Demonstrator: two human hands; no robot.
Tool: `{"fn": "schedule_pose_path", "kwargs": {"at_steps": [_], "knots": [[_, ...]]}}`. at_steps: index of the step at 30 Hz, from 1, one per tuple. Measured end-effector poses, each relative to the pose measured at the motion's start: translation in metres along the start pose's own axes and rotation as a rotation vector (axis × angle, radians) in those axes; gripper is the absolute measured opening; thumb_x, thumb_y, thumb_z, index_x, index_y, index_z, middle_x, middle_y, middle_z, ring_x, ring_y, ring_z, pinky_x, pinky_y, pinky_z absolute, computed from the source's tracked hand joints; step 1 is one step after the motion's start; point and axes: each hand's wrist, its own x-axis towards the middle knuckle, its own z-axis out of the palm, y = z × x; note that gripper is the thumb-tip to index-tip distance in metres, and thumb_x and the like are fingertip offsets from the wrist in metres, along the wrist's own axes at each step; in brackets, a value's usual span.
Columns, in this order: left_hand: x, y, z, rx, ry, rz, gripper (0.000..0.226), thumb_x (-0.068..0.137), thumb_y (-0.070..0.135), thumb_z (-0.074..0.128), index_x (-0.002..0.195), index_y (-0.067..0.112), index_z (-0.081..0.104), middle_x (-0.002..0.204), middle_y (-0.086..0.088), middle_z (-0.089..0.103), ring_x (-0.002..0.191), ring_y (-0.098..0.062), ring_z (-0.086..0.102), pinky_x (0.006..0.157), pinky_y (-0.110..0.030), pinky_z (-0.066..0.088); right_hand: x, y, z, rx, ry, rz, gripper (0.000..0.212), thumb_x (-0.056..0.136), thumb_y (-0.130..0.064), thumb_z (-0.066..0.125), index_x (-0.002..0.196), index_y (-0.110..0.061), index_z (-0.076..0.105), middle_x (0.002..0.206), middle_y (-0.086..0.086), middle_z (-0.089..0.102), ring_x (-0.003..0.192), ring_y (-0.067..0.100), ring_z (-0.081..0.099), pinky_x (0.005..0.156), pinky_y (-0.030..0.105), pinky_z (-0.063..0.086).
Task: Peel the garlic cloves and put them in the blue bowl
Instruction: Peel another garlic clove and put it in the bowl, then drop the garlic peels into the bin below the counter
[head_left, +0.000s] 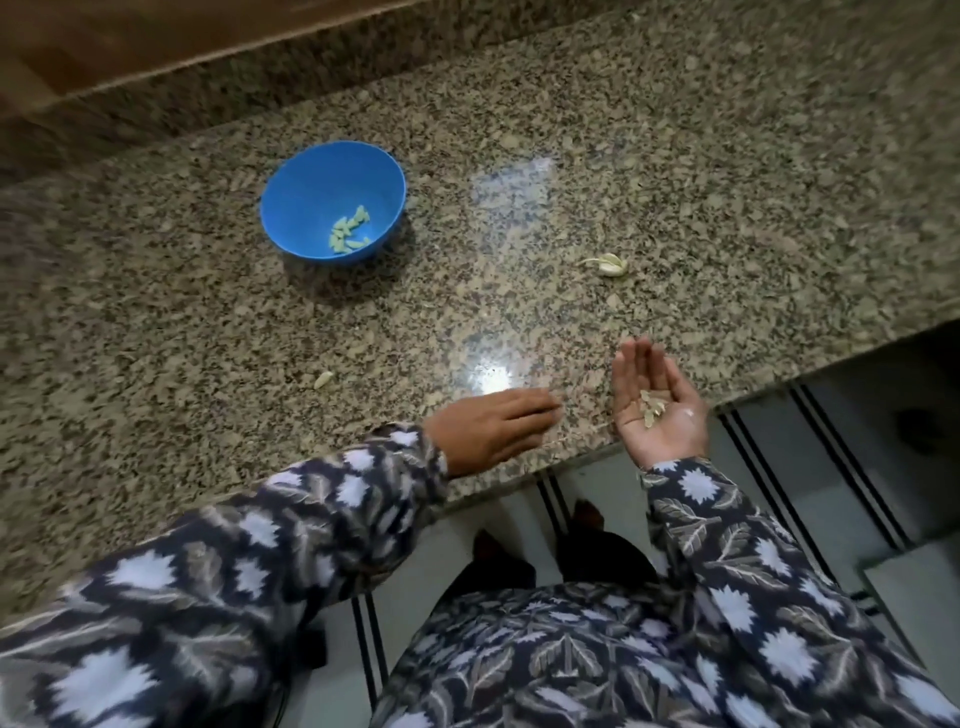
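One view, from the head camera, looks down on a polished, speckled grey-and-tan granite countertop (675, 156) with a raised granite back edge. A round blue plastic bowl (317, 182) with smooth walls stands on the far left part of the stone. At its bottom lies a small heap of peeled garlic cloves (349, 236), pale, smooth and wedge-shaped.

Well to the right of the bowl rests a whitish garlic piece in papery skin with a thin curling tail (609, 264). A single pale oblong clove (323, 380) lies alone on the counter nearer the front edge, apart from the bowl; whether it is peeled cannot be told.

The left hand (493, 428) is palm down near the counter's front edge, its fingers straight and together and somewhat blurred, gripping nothing; whether it touches the stone cannot be told. The right hand (657, 402) is palm up at the edge, its fingers extended and lightly cupped, with a few dry, flaky tan garlic skins (650, 408) lying loose on the palm. Both arms wear dark fabric sleeves (332, 519) printed with white jagged flowers and grey leaves. Below the counter edge is pale tiled floor with dark stripes (769, 447).
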Motion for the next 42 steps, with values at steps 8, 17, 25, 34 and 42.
{"fn": "schedule_pose_path", "kwargs": {"at_steps": [8,17,25,34,42], "knots": [[-0.113,0.001,-0.014,0.202,0.126,-0.142,0.036,0.099,0.02,0.036,0.118,0.003,0.062,0.117,-0.014,0.064,0.105,-0.028,0.063,0.097,-0.032,0.043,-0.004,0.058,0.013,-0.067,0.011,0.219,0.029,0.083,-0.011,0.049,0.07,0.005,0.07,0.079,0.017,0.07,0.075,0.028,0.07,0.066,0.036,0.058],[-0.123,0.037,-0.014,0.282,0.272,-0.541,0.013,0.074,0.008,0.067,0.087,0.007,0.068,0.09,-0.009,0.067,0.078,-0.023,0.065,0.064,-0.028,0.053,0.004,0.097,0.031,-0.228,-0.046,0.43,0.038,0.09,-0.013,0.046,0.068,0.006,0.07,0.081,0.017,0.07,0.077,0.028,0.07,0.069,0.037,0.058],[-0.08,0.069,-0.021,-0.096,0.36,-1.386,0.012,0.091,0.012,0.055,0.099,0.009,0.064,0.094,-0.001,0.063,0.077,-0.009,0.056,0.073,-0.017,0.048,0.007,0.112,0.034,-0.447,-0.068,0.608,0.046,0.096,-0.015,0.039,0.069,0.006,0.07,0.083,0.018,0.07,0.077,0.027,0.07,0.073,0.036,0.057],[-0.183,0.124,-0.042,-1.932,2.171,-1.035,0.039,0.088,-0.005,0.048,0.056,-0.001,0.07,0.062,-0.01,0.068,0.054,-0.012,0.067,0.056,-0.017,0.055,-0.048,0.204,0.026,-0.66,-0.169,0.998,0.049,0.095,-0.017,0.039,0.064,0.004,0.071,0.078,0.016,0.071,0.075,0.025,0.071,0.072,0.035,0.056],[-0.341,0.244,0.018,-1.609,2.97,-0.719,0.027,0.086,-0.001,0.053,0.065,-0.003,0.07,0.068,-0.011,0.068,0.057,-0.017,0.068,0.049,-0.02,0.054,-0.172,0.346,-0.032,-0.859,-0.135,1.425,0.048,0.095,-0.016,0.039,0.067,0.006,0.071,0.084,0.017,0.071,0.075,0.03,0.07,0.071,0.039,0.055]]}}
